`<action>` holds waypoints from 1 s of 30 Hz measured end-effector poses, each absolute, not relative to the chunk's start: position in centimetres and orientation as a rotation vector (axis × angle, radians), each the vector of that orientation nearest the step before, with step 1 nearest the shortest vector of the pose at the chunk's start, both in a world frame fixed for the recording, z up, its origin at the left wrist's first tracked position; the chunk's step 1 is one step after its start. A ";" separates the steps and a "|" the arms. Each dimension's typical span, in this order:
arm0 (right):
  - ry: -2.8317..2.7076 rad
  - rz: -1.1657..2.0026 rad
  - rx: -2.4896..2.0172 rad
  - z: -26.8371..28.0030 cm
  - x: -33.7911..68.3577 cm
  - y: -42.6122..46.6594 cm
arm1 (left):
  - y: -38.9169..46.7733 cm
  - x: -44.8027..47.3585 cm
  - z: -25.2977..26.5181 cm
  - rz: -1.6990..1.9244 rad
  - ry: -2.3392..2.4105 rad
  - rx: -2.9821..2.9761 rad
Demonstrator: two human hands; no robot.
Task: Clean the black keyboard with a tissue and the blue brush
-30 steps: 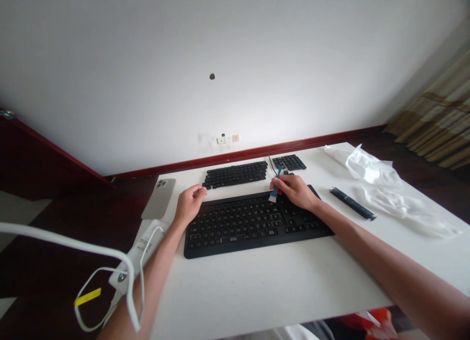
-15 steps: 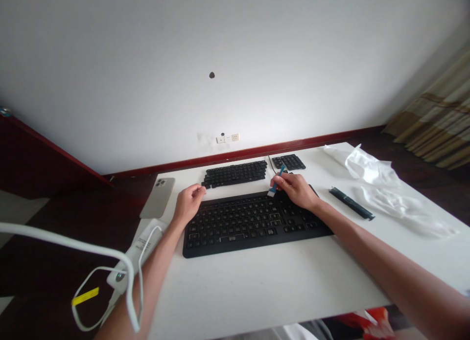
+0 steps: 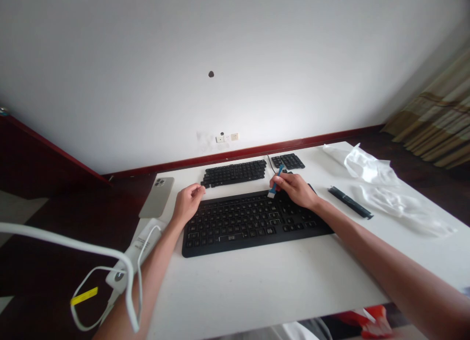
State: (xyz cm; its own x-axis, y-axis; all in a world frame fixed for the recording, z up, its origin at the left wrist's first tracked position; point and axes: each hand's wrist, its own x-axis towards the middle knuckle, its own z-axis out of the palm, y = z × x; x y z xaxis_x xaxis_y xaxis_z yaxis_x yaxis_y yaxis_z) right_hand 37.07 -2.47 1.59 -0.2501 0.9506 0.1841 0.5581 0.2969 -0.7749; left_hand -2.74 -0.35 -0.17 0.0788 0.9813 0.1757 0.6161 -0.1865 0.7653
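A black keyboard base point(image 3: 235, 239) lies on the white table, its main keycaps off and the key sockets bare. My right hand point(image 3: 295, 189) pinches a small blue brush point(image 3: 276, 179) over the base's back edge, right of the middle. The brush's pale bristles point down at the upper row of sockets. At the back left corner of the base, my left hand point(image 3: 189, 201) is closed with fingers curled; what lies inside them is hidden. Behind the base sit removed black keycaps point(image 3: 235, 172) in rows, with a number-pad block of keycaps point(image 3: 289, 161) to their right.
A phone point(image 3: 157, 198) lies at the table's left edge, beside a white power strip point(image 3: 141, 247) with a looping white cable point(image 3: 84, 241). On the right are a black strip-shaped piece point(image 3: 350, 202) and crumpled white plastic bags point(image 3: 370, 166). A wall stands behind the table.
Almost nothing differs. The whole view has shifted very slightly; both hands and the brush keep nearly the same place over the keyboard.
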 end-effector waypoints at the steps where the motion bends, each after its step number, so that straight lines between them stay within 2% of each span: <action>1: -1.917 0.762 -1.340 1.6 37.2 -2.4 | -0.3 -2.7 -0.1 0.948 1.573 1.857; 16: -2.004 0.623 -1.326 2.3 38.0 -2.5 | -0.3 -2.6 0.1 0.934 1.575 1.874; 30: -2.030 0.674 -1.310 2.5 37.5 -2.8 | -0.4 -2.6 0.1 0.936 1.579 1.879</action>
